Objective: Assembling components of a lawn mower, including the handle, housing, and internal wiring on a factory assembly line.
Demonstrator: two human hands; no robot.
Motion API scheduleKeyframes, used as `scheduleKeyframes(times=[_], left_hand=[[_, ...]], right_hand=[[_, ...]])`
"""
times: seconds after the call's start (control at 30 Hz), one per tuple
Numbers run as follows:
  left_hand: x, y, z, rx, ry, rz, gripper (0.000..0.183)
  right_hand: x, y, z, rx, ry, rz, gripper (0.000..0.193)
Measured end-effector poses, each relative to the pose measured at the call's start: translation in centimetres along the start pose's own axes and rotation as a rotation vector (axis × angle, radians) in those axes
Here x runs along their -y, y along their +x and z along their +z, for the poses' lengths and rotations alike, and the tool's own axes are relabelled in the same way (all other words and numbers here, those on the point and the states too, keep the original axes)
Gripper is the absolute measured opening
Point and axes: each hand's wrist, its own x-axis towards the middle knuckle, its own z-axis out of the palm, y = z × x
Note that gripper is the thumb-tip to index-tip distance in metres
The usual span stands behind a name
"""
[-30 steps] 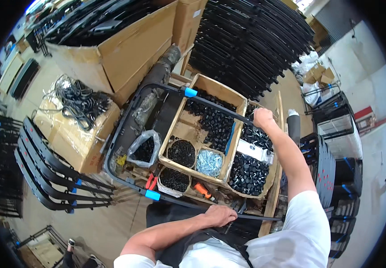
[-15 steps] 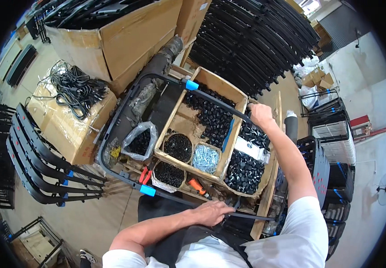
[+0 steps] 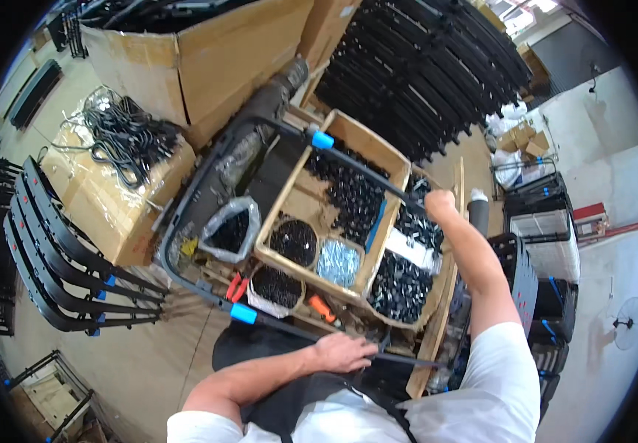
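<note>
A black U-shaped tubular frame [image 3: 178,221] with blue clips [image 3: 243,313] lies across the bins before me. My left hand [image 3: 342,353] is closed over its near bar, fingers bent across the tube. My right hand [image 3: 441,207] is a fist at the end of the far bar, above black-headed bolts [image 3: 418,225]; whatever it holds is hidden. Under the frame stands a wooden tray [image 3: 278,214] of black plastic caps [image 3: 356,196], with tubs of dark small parts [image 3: 293,242] and silver screws [image 3: 339,262]. More black-headed parts [image 3: 400,288] fill the bin to its right.
Red-handled pliers [image 3: 237,286] and an orange-handled tool [image 3: 322,308] lie near the front edge. A bag of black parts [image 3: 232,229] sits left of the tray. Cables [image 3: 130,140] rest on a carton [image 3: 142,214]. Stacked black frames [image 3: 422,66] stand behind; curved panels [image 3: 60,258] at left.
My right hand has shifted slightly toward me and to the right, its fist now lower by the far bar's end. My left hand and the frame have hardly moved.
</note>
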Motion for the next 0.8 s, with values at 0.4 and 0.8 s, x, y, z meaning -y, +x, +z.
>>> scheduleKeyframes(times=[0.4,0.8], left_hand=[[-0.5,-0.2,-1.4,-0.063,-0.215,-0.125,0.067],[-1.2,-1.4,-0.5,-0.403,-0.044,0.244,0.051]], right_hand=[[2.1,-0.1,-1.9,-0.195,0.559,-0.094,0.033],[6.1,-4.2,0.9,-0.414,0.586,0.164,0.040]])
